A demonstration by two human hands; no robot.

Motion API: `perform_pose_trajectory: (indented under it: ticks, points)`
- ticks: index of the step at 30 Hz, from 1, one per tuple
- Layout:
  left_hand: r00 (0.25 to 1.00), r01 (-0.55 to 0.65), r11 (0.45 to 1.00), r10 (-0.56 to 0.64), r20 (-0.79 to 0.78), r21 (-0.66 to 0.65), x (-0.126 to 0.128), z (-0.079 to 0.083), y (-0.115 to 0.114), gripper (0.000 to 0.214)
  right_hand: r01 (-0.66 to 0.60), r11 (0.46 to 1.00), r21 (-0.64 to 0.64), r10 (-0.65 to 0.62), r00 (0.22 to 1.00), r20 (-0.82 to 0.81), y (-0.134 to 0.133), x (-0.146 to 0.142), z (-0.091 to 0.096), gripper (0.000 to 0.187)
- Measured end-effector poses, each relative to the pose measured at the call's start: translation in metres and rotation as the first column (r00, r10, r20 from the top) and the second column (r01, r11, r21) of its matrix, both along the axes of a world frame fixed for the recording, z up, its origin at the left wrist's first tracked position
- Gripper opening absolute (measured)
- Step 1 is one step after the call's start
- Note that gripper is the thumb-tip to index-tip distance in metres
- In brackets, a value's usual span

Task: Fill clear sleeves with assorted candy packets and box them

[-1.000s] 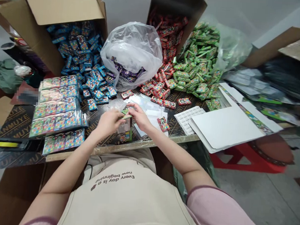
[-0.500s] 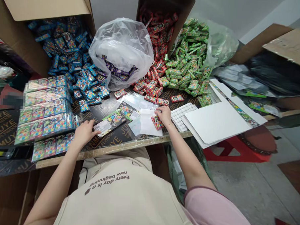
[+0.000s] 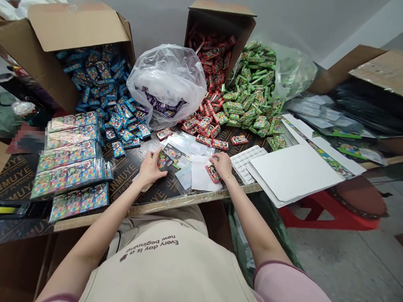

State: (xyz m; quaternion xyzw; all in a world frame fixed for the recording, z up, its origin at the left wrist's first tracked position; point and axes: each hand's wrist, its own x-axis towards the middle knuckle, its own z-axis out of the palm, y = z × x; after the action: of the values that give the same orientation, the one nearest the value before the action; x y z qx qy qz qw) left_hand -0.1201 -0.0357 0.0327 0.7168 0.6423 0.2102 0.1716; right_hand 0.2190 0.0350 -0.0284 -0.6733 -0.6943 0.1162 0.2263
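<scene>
My left hand (image 3: 150, 169) lies over a black printed card package (image 3: 174, 156), covering its left part. The thumb and fingers are spread apart. My right hand (image 3: 222, 164) has its fingers bent and closed around the upper edge of a small red packet (image 3: 213, 173). This packet lies over the right side of a white paper sheet (image 3: 199, 172). Clear plastic sleeves (image 3: 186, 143) lie just behind the sheet, and a small translucent piece (image 3: 185, 176) is at its left.
Filled packs (image 3: 70, 176) are stacked at left. Behind lie blue packets (image 3: 122, 121), a plastic bag (image 3: 168, 74) of purple ones, red packets (image 3: 210, 58) spilling from a carton, and green packets (image 3: 254, 86). White boards (image 3: 297, 173) and a white blister tray (image 3: 248, 159) are at right.
My left hand has moved right, from beside the black card package to over it. My right hand stays at the red packet and white sheet. The camera view has tilted up slightly.
</scene>
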Motion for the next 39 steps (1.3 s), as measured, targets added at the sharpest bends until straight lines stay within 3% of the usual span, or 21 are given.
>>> perform_pose_trajectory:
  ticks: [2,5,11,15,17,23,30,36,39]
  points:
    - [0.982,-0.109,0.992,0.099,0.161,0.056,-0.004,0.01,-0.002,0.098,-0.032,0.999,-0.016,0.032,0.999,0.005,-0.001,0.002,0.002,0.015]
    - [0.933,-0.198,0.975,0.155,0.325,0.103,-0.012,0.017,-0.004,0.088,-0.068,0.997,-0.034,0.068,0.998,0.016,0.0,0.004,0.003,0.015]
    - [0.82,-0.321,0.947,0.282,0.497,-0.008,-0.04,-0.001,-0.005,0.041,-0.101,0.994,-0.051,0.104,0.993,0.057,0.0,0.005,0.006,0.01]
    - [0.679,-0.375,0.926,0.3,0.67,-0.036,-0.058,-0.002,0.001,0.028,-0.114,0.993,-0.025,0.116,0.989,0.092,-0.005,0.003,0.009,0.013]
    - [0.659,-0.374,0.928,0.272,0.701,-0.009,-0.062,0.002,0.002,0.026,-0.141,0.99,0.016,0.138,0.982,0.126,-0.009,0.002,0.01,0.013]
    - [0.796,-0.168,0.985,0.121,0.593,0.024,-0.055,0.016,-0.009,0.025,-0.163,0.984,0.069,0.159,0.985,0.067,-0.014,0.001,0.005,0.02]
    - [0.893,-0.105,0.962,-0.02,0.449,0.251,-0.046,0.034,-0.014,0.013,-0.158,0.984,0.081,0.156,0.987,0.04,-0.017,0.0,-0.001,0.021]
    - [0.942,0.038,0.956,-0.132,0.309,0.29,-0.047,0.04,-0.016,0.016,-0.136,0.985,0.11,0.142,0.988,-0.055,-0.02,-0.005,-0.002,0.019]
    - [0.944,0.05,0.946,-0.15,0.294,0.321,-0.046,0.036,-0.017,0.019,-0.114,0.988,0.108,0.126,0.986,-0.112,-0.023,-0.005,-0.004,0.018]
